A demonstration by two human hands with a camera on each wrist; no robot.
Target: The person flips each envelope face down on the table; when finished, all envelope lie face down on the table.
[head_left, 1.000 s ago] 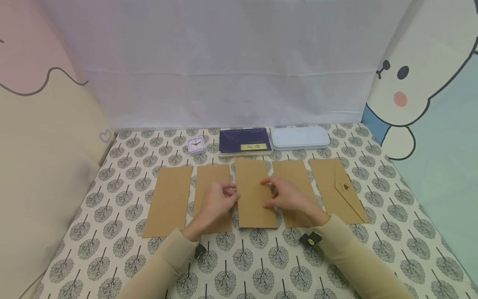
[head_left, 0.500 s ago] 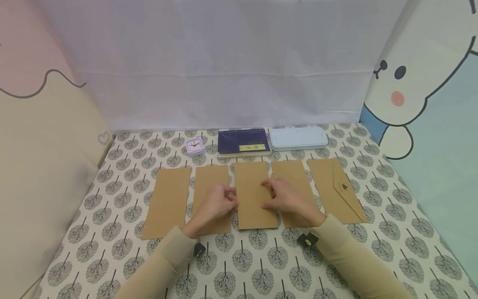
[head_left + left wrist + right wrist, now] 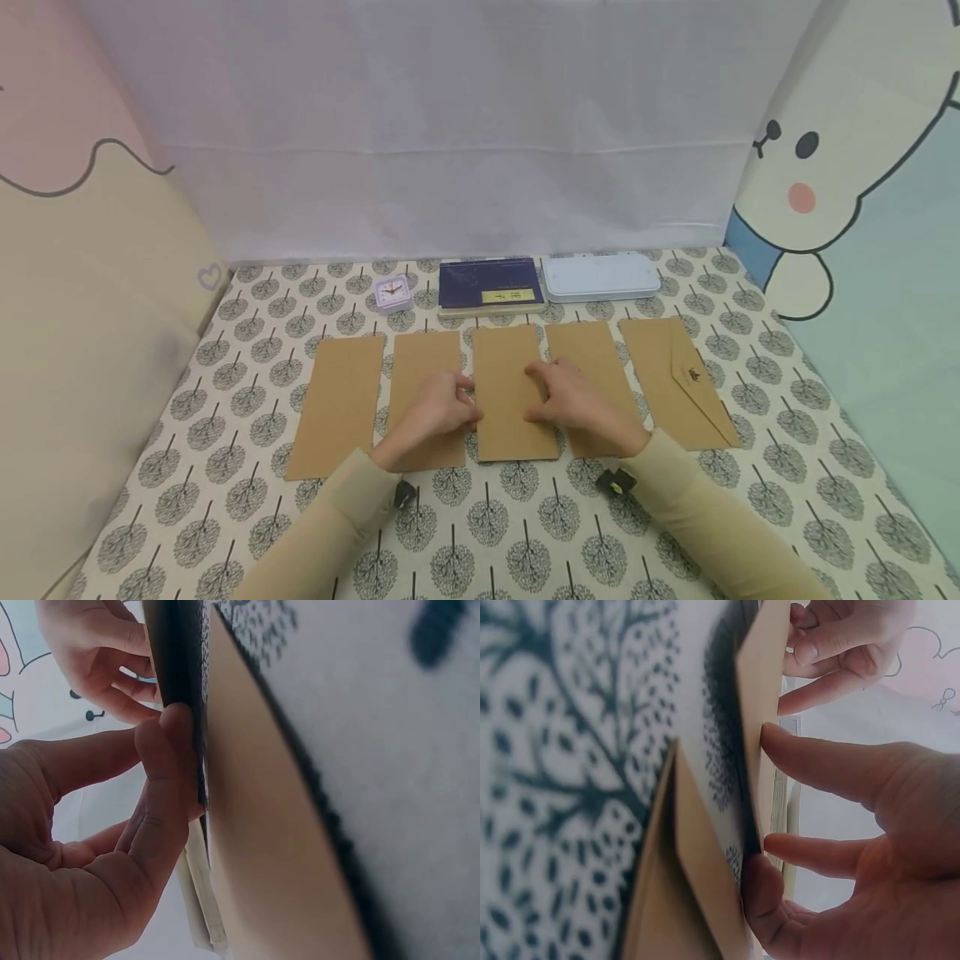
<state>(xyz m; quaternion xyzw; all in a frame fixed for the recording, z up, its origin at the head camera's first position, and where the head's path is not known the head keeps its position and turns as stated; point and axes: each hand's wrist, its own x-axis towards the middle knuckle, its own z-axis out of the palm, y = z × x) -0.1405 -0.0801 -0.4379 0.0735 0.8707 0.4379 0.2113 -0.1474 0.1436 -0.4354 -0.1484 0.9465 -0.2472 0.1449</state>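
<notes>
Several brown paper envelopes lie in a row in the head view. My left hand (image 3: 437, 405) is at the left edge of the middle envelope (image 3: 504, 367), with thumb and fingertips pinching that edge in the left wrist view. On its right side, my right hand (image 3: 581, 398) holds it: thumb and one fingertip touch the upper face, and another finger curls at the edge in the right wrist view. A shadowed gap shows under the envelope there. Beneath my left hand lies another envelope (image 3: 420, 354); one more envelope (image 3: 596, 346) is under my right hand.
At the far left is a plain envelope (image 3: 337, 408); the far-right envelope (image 3: 648, 379) shows its flap. Behind the row stand a small lilac clock (image 3: 392, 292), a dark blue book (image 3: 480, 283) and a pale blue case (image 3: 600, 277). A tree-patterned cloth (image 3: 487, 517) covers the table.
The far end of the middle envelope has come slightly down and nearer, so its edges line up better with its neighbours. Both hands stay at its sides with little movement.
</notes>
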